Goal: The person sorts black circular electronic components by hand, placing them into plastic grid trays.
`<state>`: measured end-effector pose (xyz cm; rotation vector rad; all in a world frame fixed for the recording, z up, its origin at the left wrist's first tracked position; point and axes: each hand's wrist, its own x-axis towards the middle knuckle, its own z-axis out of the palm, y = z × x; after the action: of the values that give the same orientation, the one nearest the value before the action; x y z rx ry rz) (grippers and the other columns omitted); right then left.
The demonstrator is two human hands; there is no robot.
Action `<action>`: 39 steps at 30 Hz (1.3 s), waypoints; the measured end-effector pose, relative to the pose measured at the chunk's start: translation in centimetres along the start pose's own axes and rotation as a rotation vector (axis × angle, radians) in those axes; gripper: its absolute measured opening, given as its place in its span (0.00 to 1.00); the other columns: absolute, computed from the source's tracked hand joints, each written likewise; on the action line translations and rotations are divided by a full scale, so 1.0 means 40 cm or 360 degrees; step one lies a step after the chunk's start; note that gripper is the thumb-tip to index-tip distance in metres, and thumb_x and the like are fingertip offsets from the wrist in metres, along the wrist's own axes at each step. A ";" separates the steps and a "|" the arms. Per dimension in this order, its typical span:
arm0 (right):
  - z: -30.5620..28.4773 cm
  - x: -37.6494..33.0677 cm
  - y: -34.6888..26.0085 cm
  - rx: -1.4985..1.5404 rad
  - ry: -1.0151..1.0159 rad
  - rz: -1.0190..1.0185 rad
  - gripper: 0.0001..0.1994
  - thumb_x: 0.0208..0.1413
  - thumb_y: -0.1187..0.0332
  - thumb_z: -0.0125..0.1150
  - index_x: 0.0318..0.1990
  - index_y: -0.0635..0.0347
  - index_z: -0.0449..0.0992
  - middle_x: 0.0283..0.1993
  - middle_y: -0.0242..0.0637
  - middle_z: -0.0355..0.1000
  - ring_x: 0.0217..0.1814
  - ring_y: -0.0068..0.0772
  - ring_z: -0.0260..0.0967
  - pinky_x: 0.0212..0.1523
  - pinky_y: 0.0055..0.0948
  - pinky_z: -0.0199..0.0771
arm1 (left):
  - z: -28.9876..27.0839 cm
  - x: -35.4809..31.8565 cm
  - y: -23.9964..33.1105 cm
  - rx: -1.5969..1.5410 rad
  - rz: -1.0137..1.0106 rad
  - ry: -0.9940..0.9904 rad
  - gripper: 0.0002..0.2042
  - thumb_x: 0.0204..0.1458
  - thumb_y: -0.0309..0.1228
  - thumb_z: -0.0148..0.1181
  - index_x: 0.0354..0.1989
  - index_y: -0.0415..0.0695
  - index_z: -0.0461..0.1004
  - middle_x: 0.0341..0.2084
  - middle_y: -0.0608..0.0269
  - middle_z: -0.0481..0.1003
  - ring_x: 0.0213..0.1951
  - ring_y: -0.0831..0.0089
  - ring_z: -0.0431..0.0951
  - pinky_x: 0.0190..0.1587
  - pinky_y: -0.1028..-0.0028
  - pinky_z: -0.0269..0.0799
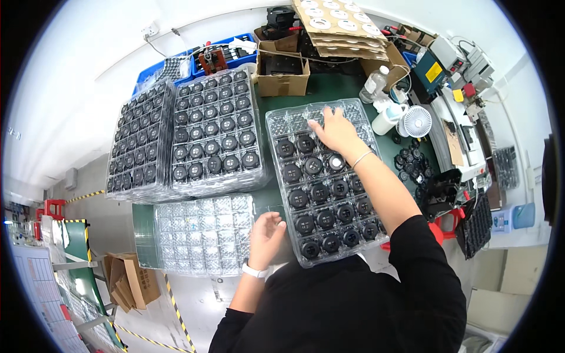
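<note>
A clear plastic tray (281,122) lies in front of me on the green table, with rows of black round parts (319,193) in its pockets. Its far rows are bare, and one part (336,163) shows a pale, shiny top. My right hand (338,132) reaches over those far pockets, fingers stretched and apart; I see nothing in them. Just left of the tray's near half is my left hand (266,236), fingers loosely bent, thumb apart, holding nothing visible. Beside it lies an unfilled clear tray (203,235).
Two tall stacks of filled trays (223,187) stand at left. Behind are blue bins (143,76), a cardboard box (283,87) and cardboard sheets with white rings (341,41). To the right are a clear bottle (373,85), small white fan (417,122) and loose black parts (410,163).
</note>
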<state>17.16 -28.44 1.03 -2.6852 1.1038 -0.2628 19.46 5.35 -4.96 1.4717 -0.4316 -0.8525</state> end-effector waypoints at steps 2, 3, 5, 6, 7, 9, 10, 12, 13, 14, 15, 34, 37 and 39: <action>-0.033 -0.028 0.074 0.0026 0.0052 -0.0096 0.27 0.59 0.48 0.58 0.51 0.67 0.73 0.45 0.55 0.69 0.46 0.57 0.75 0.47 0.49 0.78 | 0.031 0.026 0.030 0.0756 0.0348 0.0039 0.12 0.55 0.26 0.64 0.47 0.40 0.75 0.37 0.66 0.75 0.37 0.81 0.73 0.40 0.81 0.69; -0.036 -0.052 0.122 -0.0052 -0.0241 -0.0358 0.25 0.57 0.50 0.61 0.48 0.67 0.75 0.45 0.53 0.69 0.46 0.56 0.75 0.48 0.47 0.78 | 0.058 0.040 0.050 0.0854 0.0501 0.0062 0.13 0.51 0.27 0.66 0.44 0.40 0.76 0.39 0.62 0.76 0.41 0.71 0.75 0.44 0.73 0.71; -0.031 -0.112 0.149 -0.0148 -0.0518 -0.0641 0.22 0.52 0.54 0.67 0.43 0.66 0.76 0.44 0.50 0.70 0.46 0.54 0.74 0.50 0.45 0.77 | 0.102 0.096 0.068 0.1021 0.0768 0.0016 0.13 0.50 0.27 0.66 0.45 0.39 0.76 0.41 0.59 0.76 0.43 0.64 0.75 0.48 0.68 0.70; -0.027 -0.149 0.146 -0.0158 -0.0502 -0.0673 0.22 0.50 0.55 0.70 0.42 0.67 0.77 0.44 0.49 0.71 0.47 0.53 0.73 0.51 0.43 0.76 | 0.121 0.123 0.078 0.1188 0.1029 -0.0017 0.14 0.50 0.27 0.65 0.45 0.39 0.76 0.43 0.56 0.76 0.46 0.58 0.75 0.51 0.64 0.70; -0.011 -0.171 0.145 -0.0227 -0.0467 -0.0593 0.24 0.47 0.57 0.72 0.46 0.66 0.76 0.44 0.50 0.71 0.51 0.52 0.70 0.53 0.43 0.73 | 0.146 0.156 0.084 0.1247 0.1063 -0.0065 0.15 0.49 0.27 0.65 0.45 0.39 0.76 0.44 0.54 0.76 0.49 0.54 0.74 0.53 0.61 0.69; 0.008 -0.184 0.155 -0.0149 -0.0436 -0.0586 0.24 0.47 0.58 0.72 0.47 0.67 0.76 0.45 0.49 0.71 0.54 0.52 0.69 0.54 0.43 0.73 | 0.199 0.217 0.103 0.1435 0.1145 -0.0108 0.16 0.49 0.29 0.65 0.47 0.40 0.76 0.48 0.53 0.75 0.53 0.52 0.72 0.56 0.58 0.67; -0.002 -0.185 0.148 -0.0171 -0.0374 -0.0606 0.22 0.48 0.59 0.71 0.46 0.66 0.77 0.44 0.48 0.73 0.51 0.51 0.71 0.53 0.43 0.73 | 0.216 0.246 0.099 0.1543 0.1196 -0.0097 0.16 0.49 0.30 0.65 0.47 0.41 0.76 0.49 0.53 0.75 0.53 0.52 0.72 0.56 0.58 0.67; 0.012 -0.171 0.161 0.0083 -0.0273 -0.0506 0.21 0.48 0.59 0.71 0.44 0.66 0.77 0.42 0.48 0.74 0.49 0.50 0.72 0.52 0.43 0.73 | 0.245 0.296 0.084 0.1758 0.1238 -0.0078 0.15 0.51 0.30 0.62 0.48 0.43 0.77 0.51 0.56 0.75 0.54 0.54 0.73 0.56 0.58 0.66; 0.021 -0.164 0.171 0.0331 -0.0175 -0.0403 0.19 0.49 0.60 0.71 0.42 0.66 0.78 0.40 0.48 0.75 0.47 0.50 0.74 0.51 0.44 0.74 | 0.253 0.308 0.077 0.1762 0.1246 -0.0090 0.15 0.51 0.30 0.62 0.48 0.43 0.77 0.51 0.56 0.75 0.54 0.54 0.73 0.56 0.58 0.66; 0.031 -0.163 0.178 0.0527 -0.0021 -0.0342 0.16 0.50 0.62 0.69 0.39 0.67 0.79 0.35 0.50 0.77 0.42 0.51 0.76 0.47 0.44 0.74 | 0.252 0.319 0.071 0.1847 0.1263 -0.0134 0.14 0.51 0.28 0.61 0.47 0.44 0.78 0.51 0.57 0.75 0.55 0.56 0.72 0.56 0.59 0.66; 0.026 -0.159 0.169 0.0637 -0.0158 -0.0225 0.16 0.51 0.62 0.69 0.39 0.66 0.79 0.34 0.50 0.77 0.41 0.52 0.76 0.46 0.44 0.74 | 0.247 0.331 0.064 0.1932 0.1270 -0.0178 0.13 0.50 0.27 0.59 0.46 0.45 0.78 0.51 0.58 0.75 0.55 0.57 0.72 0.55 0.59 0.67; -0.014 -0.170 0.314 0.0521 -0.0154 -0.0610 0.14 0.50 0.78 0.59 0.46 0.62 0.80 0.43 0.49 0.72 0.48 0.54 0.70 0.53 0.43 0.72 | 0.381 0.314 0.059 0.1983 0.1178 -0.0090 0.18 0.48 0.33 0.66 0.49 0.44 0.75 0.56 0.50 0.70 0.60 0.50 0.66 0.62 0.50 0.59; -0.029 -0.152 0.322 0.0505 -0.0289 -0.0699 0.17 0.48 0.80 0.57 0.47 0.59 0.80 0.45 0.48 0.71 0.52 0.52 0.69 0.56 0.43 0.70 | 0.402 0.339 0.063 0.1999 0.1174 0.0071 0.18 0.51 0.32 0.62 0.51 0.42 0.74 0.55 0.50 0.71 0.58 0.49 0.67 0.60 0.53 0.61; -0.027 -0.138 0.335 0.0406 -0.0339 -0.0814 0.16 0.48 0.79 0.58 0.46 0.58 0.80 0.45 0.47 0.71 0.52 0.50 0.68 0.56 0.42 0.70 | 0.423 0.378 0.064 0.2049 0.1171 0.0222 0.20 0.52 0.31 0.61 0.54 0.41 0.72 0.55 0.49 0.71 0.57 0.49 0.68 0.60 0.53 0.61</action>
<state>4.08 -33.93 -2.03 -2.6362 0.2883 -0.1784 17.62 -17.39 -4.49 2.2270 -1.4682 0.2508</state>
